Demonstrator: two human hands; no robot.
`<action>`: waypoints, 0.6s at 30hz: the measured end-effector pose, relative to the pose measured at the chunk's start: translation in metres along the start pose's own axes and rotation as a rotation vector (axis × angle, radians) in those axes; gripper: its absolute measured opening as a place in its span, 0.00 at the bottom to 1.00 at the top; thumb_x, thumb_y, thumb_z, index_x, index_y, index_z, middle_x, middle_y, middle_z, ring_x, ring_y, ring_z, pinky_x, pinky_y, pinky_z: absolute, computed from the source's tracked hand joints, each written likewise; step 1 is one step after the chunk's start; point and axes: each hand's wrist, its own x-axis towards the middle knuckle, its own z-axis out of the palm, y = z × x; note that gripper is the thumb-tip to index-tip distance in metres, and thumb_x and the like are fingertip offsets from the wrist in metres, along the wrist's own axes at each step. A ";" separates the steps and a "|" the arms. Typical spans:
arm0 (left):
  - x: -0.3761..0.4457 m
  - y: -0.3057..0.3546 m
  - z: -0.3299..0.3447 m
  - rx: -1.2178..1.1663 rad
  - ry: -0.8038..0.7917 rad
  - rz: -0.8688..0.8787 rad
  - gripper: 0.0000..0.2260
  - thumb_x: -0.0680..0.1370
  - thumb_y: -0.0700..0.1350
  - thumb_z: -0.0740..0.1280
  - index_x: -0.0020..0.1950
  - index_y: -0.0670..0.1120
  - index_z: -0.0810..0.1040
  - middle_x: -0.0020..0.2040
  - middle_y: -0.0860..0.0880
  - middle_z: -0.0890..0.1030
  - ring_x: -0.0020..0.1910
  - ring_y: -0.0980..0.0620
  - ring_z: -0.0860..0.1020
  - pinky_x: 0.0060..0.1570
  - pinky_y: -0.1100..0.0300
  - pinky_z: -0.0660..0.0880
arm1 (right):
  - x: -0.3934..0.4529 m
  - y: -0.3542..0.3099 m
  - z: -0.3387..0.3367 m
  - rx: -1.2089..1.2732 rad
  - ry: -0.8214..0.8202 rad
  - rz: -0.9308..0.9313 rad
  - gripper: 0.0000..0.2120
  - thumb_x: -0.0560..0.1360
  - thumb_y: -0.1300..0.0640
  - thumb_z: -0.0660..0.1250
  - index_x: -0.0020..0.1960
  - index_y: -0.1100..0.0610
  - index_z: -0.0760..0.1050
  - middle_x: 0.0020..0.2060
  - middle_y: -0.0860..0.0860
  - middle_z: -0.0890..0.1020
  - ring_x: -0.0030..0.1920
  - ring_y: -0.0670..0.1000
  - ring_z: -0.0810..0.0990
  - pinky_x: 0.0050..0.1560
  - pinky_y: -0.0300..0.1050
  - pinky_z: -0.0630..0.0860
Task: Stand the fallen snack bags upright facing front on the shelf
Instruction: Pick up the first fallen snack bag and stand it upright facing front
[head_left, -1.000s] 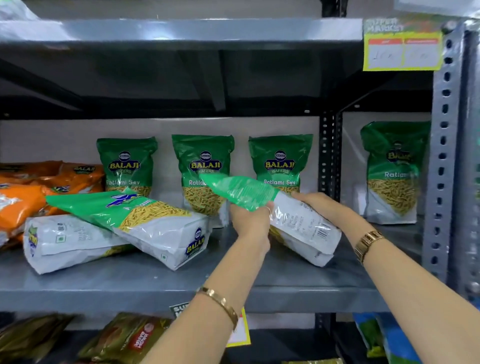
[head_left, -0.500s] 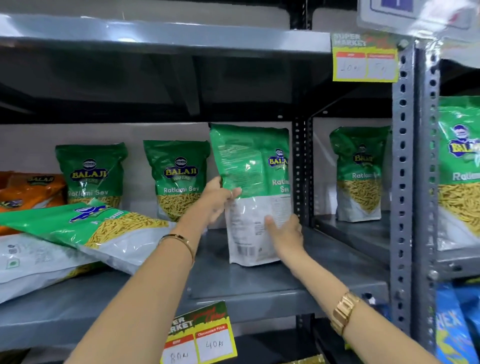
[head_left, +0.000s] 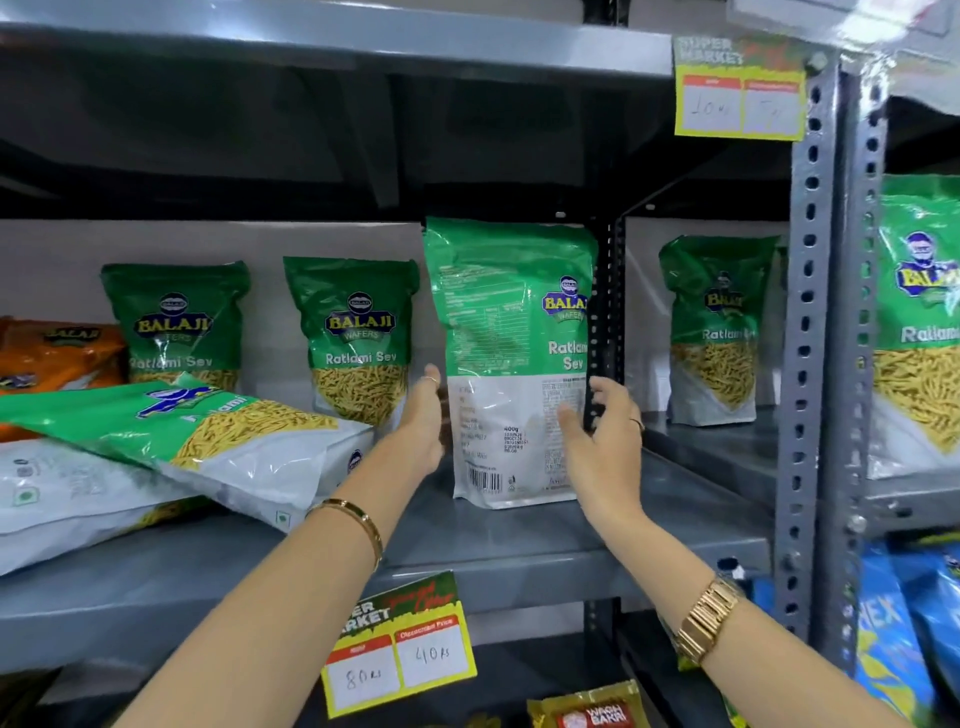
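A green and white Balaji Ratlami Sev snack bag (head_left: 511, 364) stands upright on the grey shelf (head_left: 545, 556), its printed back panel turned towards me. My left hand (head_left: 423, 421) lies flat along its left edge with fingers straight. My right hand (head_left: 602, 436) is at its right edge with fingers spread and the thumb against the bag. Two more such bags lie fallen at the left, one (head_left: 234, 441) on top of the other (head_left: 78, 504). Two bags (head_left: 176, 322) (head_left: 353, 332) stand facing front at the back.
Orange bags (head_left: 57, 353) lie at the far left. A perforated steel post (head_left: 810, 312) divides off the right bay, where upright green bags (head_left: 717, 332) (head_left: 919, 322) stand. Price tags hang on the shelf edges (head_left: 400, 649) (head_left: 737, 88). Blue packs (head_left: 904, 639) sit lower right.
The bag went from tilted in both hands to upright on the shelf. My grip has loosened, with fingers now spread at its sides. The view shifted left and closer.
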 end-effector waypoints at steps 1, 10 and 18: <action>-0.006 -0.003 0.001 0.037 -0.038 -0.018 0.19 0.79 0.52 0.54 0.34 0.46 0.75 0.30 0.47 0.81 0.33 0.49 0.76 0.37 0.57 0.73 | -0.001 0.000 0.002 -0.019 -0.018 -0.017 0.21 0.76 0.56 0.63 0.68 0.55 0.66 0.66 0.56 0.69 0.63 0.55 0.69 0.58 0.44 0.65; -0.032 -0.014 0.004 0.203 -0.150 -0.077 0.09 0.78 0.47 0.59 0.41 0.47 0.76 0.41 0.47 0.78 0.43 0.48 0.75 0.45 0.55 0.73 | 0.041 -0.007 0.008 0.296 -0.290 0.359 0.17 0.80 0.51 0.52 0.68 0.52 0.64 0.63 0.57 0.73 0.58 0.55 0.73 0.63 0.49 0.68; -0.038 -0.026 0.016 0.292 -0.053 0.063 0.10 0.77 0.48 0.61 0.50 0.45 0.77 0.55 0.43 0.79 0.54 0.45 0.76 0.54 0.53 0.73 | 0.062 0.012 0.011 0.346 -0.401 0.504 0.23 0.77 0.41 0.51 0.42 0.54 0.78 0.55 0.59 0.82 0.55 0.58 0.79 0.67 0.54 0.69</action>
